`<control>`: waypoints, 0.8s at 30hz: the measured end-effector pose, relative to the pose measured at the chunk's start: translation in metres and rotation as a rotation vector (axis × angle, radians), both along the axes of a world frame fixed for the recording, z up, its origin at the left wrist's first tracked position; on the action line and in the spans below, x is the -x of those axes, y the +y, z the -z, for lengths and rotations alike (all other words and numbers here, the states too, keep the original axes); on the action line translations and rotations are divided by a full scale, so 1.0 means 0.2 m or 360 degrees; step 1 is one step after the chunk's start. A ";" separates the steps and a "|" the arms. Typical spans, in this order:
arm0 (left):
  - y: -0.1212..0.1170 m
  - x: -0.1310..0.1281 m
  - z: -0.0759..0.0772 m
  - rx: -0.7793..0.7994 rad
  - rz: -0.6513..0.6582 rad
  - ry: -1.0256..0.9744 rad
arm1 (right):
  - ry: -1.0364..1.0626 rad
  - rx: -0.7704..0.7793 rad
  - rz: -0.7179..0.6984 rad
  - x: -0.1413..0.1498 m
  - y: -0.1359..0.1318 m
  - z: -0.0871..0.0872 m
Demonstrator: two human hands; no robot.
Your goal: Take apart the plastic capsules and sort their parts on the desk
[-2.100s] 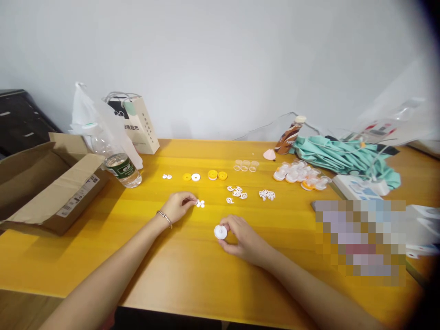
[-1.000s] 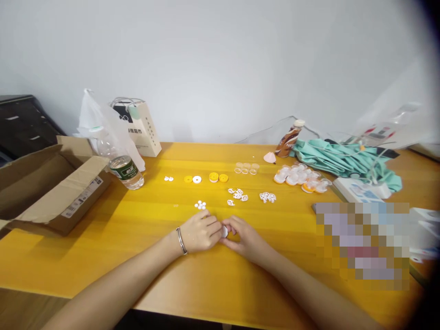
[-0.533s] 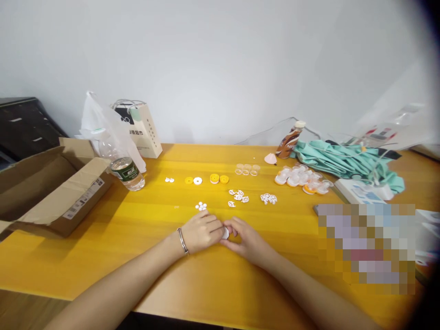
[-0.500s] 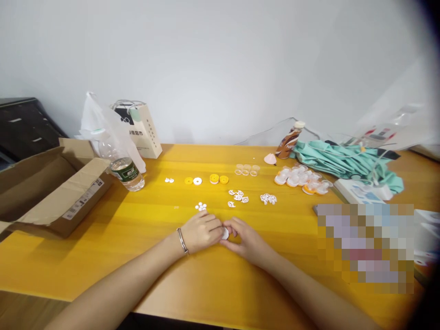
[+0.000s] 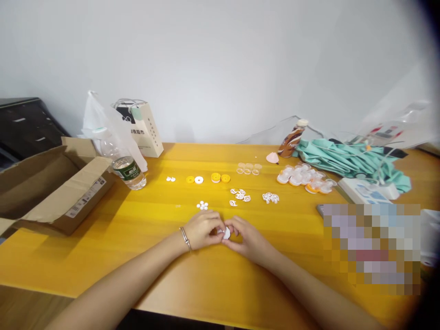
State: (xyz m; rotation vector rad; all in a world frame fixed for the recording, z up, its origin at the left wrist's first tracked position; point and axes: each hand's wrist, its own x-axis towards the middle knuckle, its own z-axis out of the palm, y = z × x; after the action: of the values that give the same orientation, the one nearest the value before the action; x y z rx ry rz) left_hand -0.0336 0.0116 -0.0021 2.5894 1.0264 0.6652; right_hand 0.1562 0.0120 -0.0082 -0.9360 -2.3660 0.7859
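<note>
Between my two hands is a small white round plastic piece [image 5: 226, 233], its left part covered by fingers. My left hand [image 5: 205, 229], with a metal bangle at the wrist, pinches it from the left. My right hand [image 5: 245, 238] grips its right side between thumb and fingers. Just beyond my left hand lies a cluster of small white discs [image 5: 202, 205]. White openwork pieces [image 5: 239, 196] are scattered past my right hand, with a second pile of white pieces [image 5: 271, 197] beside them. Farther back are yellow round parts [image 5: 216, 177] and a white ring [image 5: 199, 180].
Clear cups [image 5: 248, 169] and a group of clear-domed orange pieces [image 5: 305, 177] sit farther back. At left are an open cardboard box [image 5: 82, 197], a water bottle [image 5: 128, 172] and a paper bag [image 5: 147, 128]. A brown drink bottle [image 5: 293, 139] and turquoise fabric [image 5: 350, 158] lie right.
My left hand's fingers have shifted slightly on the white piece, and more of its face shows. The whole view has drifted a little; the things on the table have stayed put.
</note>
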 end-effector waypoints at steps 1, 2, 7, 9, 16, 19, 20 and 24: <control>0.00 0.00 0.00 0.0047 -0.0020 -0.0037 | 0.0004 0.0000 -0.0006 0.00 0.00 0.00; 0.00 -0.01 0.00 0.0088 -0.0038 -0.0073 | 0.0009 0.0001 -0.0013 0.00 0.00 0.00; 0.00 -0.02 0.00 0.0110 -0.0076 -0.0152 | 0.0021 0.0002 -0.0018 0.00 0.01 -0.01; 0.00 -0.01 0.00 0.0064 -0.0064 -0.0142 | 0.0019 0.0003 -0.0017 0.00 0.01 0.00; 0.01 0.00 0.01 0.0040 -0.0001 -0.0105 | 0.0023 0.0018 -0.0009 0.00 0.01 0.01; 0.01 0.01 0.01 0.0082 0.0019 -0.0101 | 0.0027 0.0026 -0.0031 0.00 0.01 0.00; 0.01 0.01 0.01 0.0090 0.0020 -0.0099 | 0.0025 0.0030 -0.0036 0.00 0.01 0.00; 0.01 0.02 0.00 0.0040 0.0016 -0.0050 | 0.0027 0.0037 -0.0024 0.00 0.01 -0.01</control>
State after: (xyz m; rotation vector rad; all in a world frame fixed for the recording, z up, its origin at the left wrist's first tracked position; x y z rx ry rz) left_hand -0.0377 0.0145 -0.0014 2.5529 1.0050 0.6841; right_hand 0.1568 0.0136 -0.0058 -0.9181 -2.3566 0.8262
